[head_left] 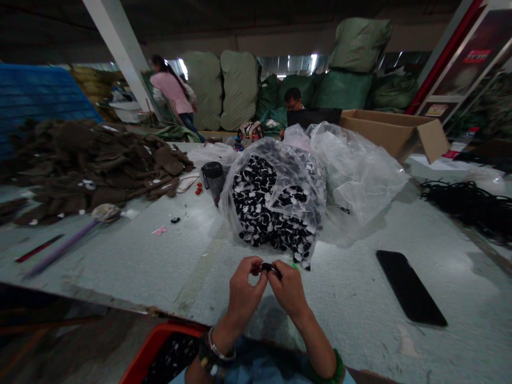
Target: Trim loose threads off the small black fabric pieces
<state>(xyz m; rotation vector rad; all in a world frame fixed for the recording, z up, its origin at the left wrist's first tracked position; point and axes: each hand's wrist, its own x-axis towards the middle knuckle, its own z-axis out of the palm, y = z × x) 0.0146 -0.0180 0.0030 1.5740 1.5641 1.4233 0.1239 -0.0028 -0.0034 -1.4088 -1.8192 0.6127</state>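
Note:
My left hand (245,288) and my right hand (288,288) meet over the table's near part. Both pinch a small black piece (266,266) between thumbs and fingertips; its details are too small to make out. Just beyond them lies a clear plastic bag (320,186) full of small black and white pieces (260,208), some spilling at its front right corner. Below the table edge at the lower left, a red-orange bin (146,349) holds more black pieces with white bits.
Brown fabric pieces (92,160) are heaped at the left, near a purple-handled tool (66,245). A dark cup (214,178) stands beside the bag. At the right lie a black phone (410,288) and black cords (468,205). A cardboard box (384,128) and people are beyond.

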